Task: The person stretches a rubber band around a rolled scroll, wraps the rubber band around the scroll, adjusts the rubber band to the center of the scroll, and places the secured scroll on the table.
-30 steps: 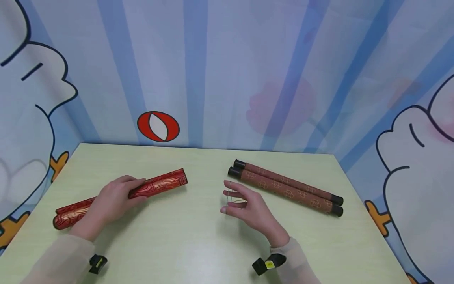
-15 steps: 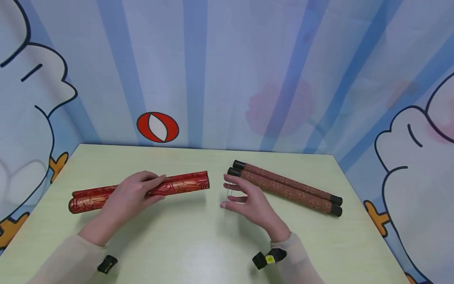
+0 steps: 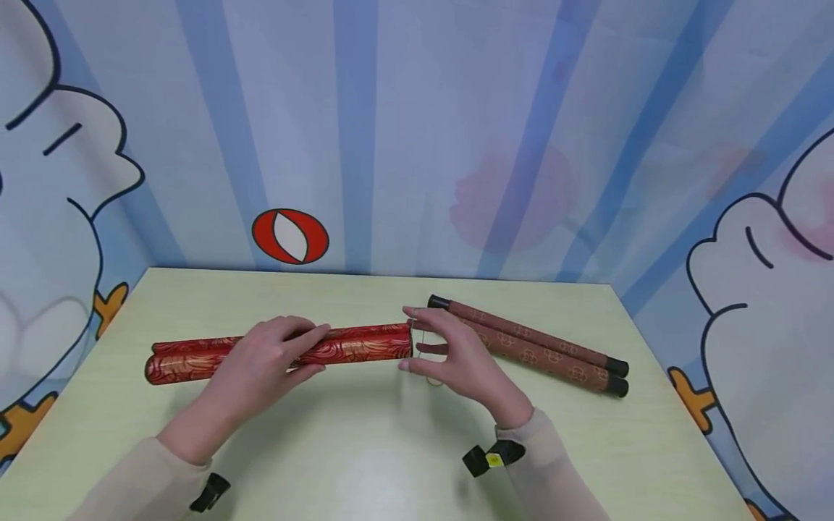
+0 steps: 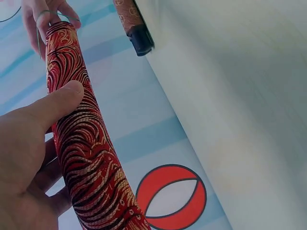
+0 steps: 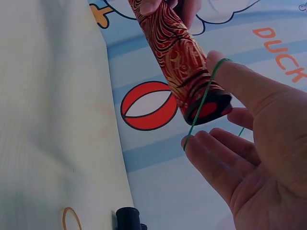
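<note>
My left hand grips a pair of red tubes with a gold and black swirl pattern, lying side by side above the table. Its thumb presses along the upper side. My right hand has its fingers and thumb spread, with a thin green rubber band stretched across them. The tubes' right end, dark-rimmed and red inside, stands right at the band between thumb and fingers. Part of the band is hidden behind the right hand.
Two brown patterned tubes with black end caps lie together on the right of the pale table. An orange-yellow rubber band lies on the table below my right hand. A printed curtain stands behind.
My left hand has carried the red tubes to the right and levelled them, bringing their end to the stretched band. My right hand has moved only slightly.
</note>
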Demonstrator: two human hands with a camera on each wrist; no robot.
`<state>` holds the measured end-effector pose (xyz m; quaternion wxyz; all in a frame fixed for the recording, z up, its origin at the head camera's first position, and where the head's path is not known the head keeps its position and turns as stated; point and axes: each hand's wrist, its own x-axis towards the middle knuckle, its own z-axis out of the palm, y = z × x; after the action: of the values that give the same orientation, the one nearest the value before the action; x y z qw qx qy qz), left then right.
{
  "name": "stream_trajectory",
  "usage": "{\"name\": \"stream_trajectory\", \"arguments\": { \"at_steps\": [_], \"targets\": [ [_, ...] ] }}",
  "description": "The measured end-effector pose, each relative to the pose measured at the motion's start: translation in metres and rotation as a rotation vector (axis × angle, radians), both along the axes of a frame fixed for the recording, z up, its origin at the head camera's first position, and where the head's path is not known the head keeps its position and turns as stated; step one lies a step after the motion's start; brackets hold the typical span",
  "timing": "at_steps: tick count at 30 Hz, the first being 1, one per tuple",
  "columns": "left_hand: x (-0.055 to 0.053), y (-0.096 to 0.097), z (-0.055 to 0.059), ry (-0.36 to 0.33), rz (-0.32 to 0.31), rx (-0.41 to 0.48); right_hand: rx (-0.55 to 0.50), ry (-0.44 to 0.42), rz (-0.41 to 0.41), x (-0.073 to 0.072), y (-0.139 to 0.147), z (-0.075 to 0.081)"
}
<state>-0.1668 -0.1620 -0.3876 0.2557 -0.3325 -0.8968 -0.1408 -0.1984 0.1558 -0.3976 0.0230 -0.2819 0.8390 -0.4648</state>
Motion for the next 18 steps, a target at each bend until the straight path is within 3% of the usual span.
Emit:
{"name": "stream_trajectory", "arguments": {
  "at_steps": [8, 18],
  "targets": [
    [0.0052, 0.0043, 0.0047, 0.038, -0.005, -0.028, 0.054, 0.069, 0.002, 0.0019, -0.0045, 0.0057],
    [0.0072, 0.0057, 0.0046, 0.080, -0.031, -0.008, 0.046, 0.024, 0.012, 0.0029, -0.0058, 0.0057]
  ]
}}
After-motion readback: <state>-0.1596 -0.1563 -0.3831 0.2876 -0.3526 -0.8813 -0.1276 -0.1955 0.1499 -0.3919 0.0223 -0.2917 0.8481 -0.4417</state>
